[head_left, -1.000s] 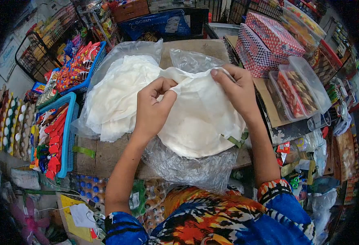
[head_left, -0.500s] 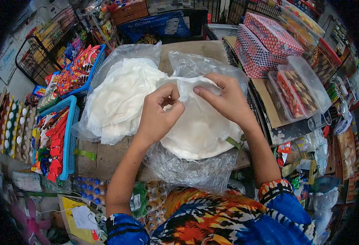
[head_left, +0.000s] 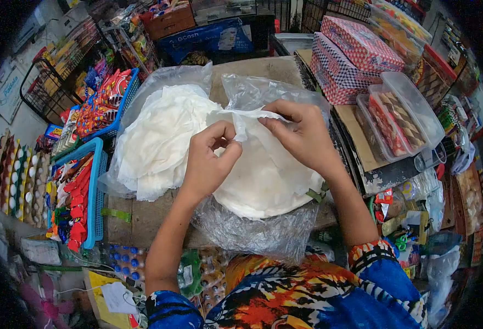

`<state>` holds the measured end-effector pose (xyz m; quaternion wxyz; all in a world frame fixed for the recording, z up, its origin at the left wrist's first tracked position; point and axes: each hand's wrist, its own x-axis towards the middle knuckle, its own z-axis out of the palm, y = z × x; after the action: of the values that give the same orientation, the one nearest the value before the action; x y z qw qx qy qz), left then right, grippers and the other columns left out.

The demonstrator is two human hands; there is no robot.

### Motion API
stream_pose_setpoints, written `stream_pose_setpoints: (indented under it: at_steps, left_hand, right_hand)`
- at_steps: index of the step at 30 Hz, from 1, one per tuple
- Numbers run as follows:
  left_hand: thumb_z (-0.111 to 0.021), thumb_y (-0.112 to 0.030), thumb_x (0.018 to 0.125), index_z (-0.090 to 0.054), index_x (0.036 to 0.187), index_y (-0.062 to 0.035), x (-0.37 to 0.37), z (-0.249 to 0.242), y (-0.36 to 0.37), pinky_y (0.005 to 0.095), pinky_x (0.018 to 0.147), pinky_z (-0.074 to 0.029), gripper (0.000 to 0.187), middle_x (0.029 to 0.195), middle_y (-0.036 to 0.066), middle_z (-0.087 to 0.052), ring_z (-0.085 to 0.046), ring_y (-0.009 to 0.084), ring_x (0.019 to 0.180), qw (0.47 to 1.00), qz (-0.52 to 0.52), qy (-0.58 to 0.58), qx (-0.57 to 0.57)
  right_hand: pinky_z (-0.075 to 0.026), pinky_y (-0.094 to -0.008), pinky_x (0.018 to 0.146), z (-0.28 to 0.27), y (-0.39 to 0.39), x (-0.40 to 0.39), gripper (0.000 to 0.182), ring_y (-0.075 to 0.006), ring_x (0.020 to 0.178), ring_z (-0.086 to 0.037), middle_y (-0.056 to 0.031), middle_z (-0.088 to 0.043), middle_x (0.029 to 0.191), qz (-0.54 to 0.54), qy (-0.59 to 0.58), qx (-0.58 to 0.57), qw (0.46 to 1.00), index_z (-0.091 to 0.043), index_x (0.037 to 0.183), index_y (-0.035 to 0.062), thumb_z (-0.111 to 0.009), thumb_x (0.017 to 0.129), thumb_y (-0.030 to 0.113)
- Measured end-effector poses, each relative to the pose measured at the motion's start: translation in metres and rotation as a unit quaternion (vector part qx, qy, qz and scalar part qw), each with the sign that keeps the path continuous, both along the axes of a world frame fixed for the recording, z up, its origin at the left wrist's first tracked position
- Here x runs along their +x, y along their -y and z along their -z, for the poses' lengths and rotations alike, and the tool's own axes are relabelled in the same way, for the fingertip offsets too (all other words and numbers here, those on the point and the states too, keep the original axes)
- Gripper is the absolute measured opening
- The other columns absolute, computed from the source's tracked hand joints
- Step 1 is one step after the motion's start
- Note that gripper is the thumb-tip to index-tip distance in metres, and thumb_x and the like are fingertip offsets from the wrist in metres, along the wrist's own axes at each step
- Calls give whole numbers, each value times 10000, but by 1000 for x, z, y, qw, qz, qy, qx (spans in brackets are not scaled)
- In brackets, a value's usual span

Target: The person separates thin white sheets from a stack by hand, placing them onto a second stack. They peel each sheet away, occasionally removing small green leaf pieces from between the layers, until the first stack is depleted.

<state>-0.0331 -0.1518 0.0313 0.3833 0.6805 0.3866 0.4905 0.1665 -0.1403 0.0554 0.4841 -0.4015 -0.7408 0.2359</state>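
My left hand [head_left: 213, 159] pinches the edge of a thin white wrapper sheet [head_left: 252, 129], which looks like a spring roll wrapper. Across from it, my right hand [head_left: 299, 131] grips the same sheet between thumb and fingers. The lifted sheet hangs over a round stack of wrappers [head_left: 263, 192] lying on clear plastic [head_left: 258, 230]. To the left, a loose pile of separated wrappers [head_left: 162, 142] rests on another plastic bag [head_left: 192, 77]. A green strip [head_left: 314, 195] touches the stack's right edge.
The wooden table [head_left: 148, 219] carries another green strip [head_left: 116, 215]. Blue baskets of packaged snacks [head_left: 96, 192] stand left, beside egg trays [head_left: 24, 175]. At right are checkered boxes [head_left: 346, 66] and a clear container of wafer sticks [head_left: 398, 118]. Bottles [head_left: 126, 260] sit below the table's front edge.
The pinched edge of the sheet has folded over and rises slightly between my hands. Both hands keep their hold, shifting only a little. The whole view has tilted slightly.
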Motion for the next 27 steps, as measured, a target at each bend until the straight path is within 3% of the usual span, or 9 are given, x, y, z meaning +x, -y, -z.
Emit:
stream_pose_setpoints:
  at_steps: [7, 15, 17, 21, 23, 27]
  left_hand:
    - [-623, -79, 833, -522, 757, 22, 2, -1, 1, 243, 629, -443, 162, 686, 7, -537, -493, 67, 647, 1000, -21, -12, -8]
    - [-642, -219, 891, -537, 810, 24, 5, 0, -1, 291, 538, -403, 276, 615, 93, -542, -503, 90, 588, 991, -76, -109, 12]
    - [-628, -221, 908, -537, 820, 24, 5, -1, -1, 297, 521, -395, 276, 603, 92, -536, -500, 97, 566, 992, -78, -100, -8]
    - [-591, -215, 949, -532, 851, 28, 5, 4, -3, 310, 492, -389, 269, 578, 109, -519, -495, 117, 515, 994, -78, -71, -17]
    - [-589, -211, 949, -532, 858, 30, 5, 11, -6, 315, 494, -391, 264, 580, 121, -516, -496, 120, 516, 995, -76, -68, 2]
    - [-587, -201, 949, -531, 863, 34, 4, 10, -6, 323, 494, -395, 256, 588, 150, -511, -496, 130, 514, 994, -77, -80, 17]
  right_hand:
    - [-534, -343, 660, 5, 0, -4, 175, -275, 714, -690, -189, -691, 823, -12, 5, 31, 999, -681, 942, -16, -624, 814, 88]
    - [-530, -345, 656, 6, 2, -6, 184, -293, 718, -689, -191, -683, 803, -43, 22, 28, 998, -674, 952, -12, -620, 792, 62]
    - [-505, -301, 637, 9, 1, -6, 185, -175, 734, -674, -152, -687, 821, -47, 33, 23, 998, -664, 965, -31, -631, 798, 42]
    - [-499, -297, 634, 7, 2, -6, 185, -179, 722, -671, -150, -685, 815, -46, 24, 20, 998, -664, 965, -32, -627, 799, 42]
    - [-523, -356, 659, 7, 1, -6, 188, -310, 712, -682, -194, -675, 789, -42, 21, 30, 998, -672, 955, -6, -631, 786, 67]
    - [-520, -360, 657, 9, -1, -5, 186, -312, 710, -678, -194, -675, 789, -39, 30, 40, 998, -671, 949, -6, -627, 785, 68]
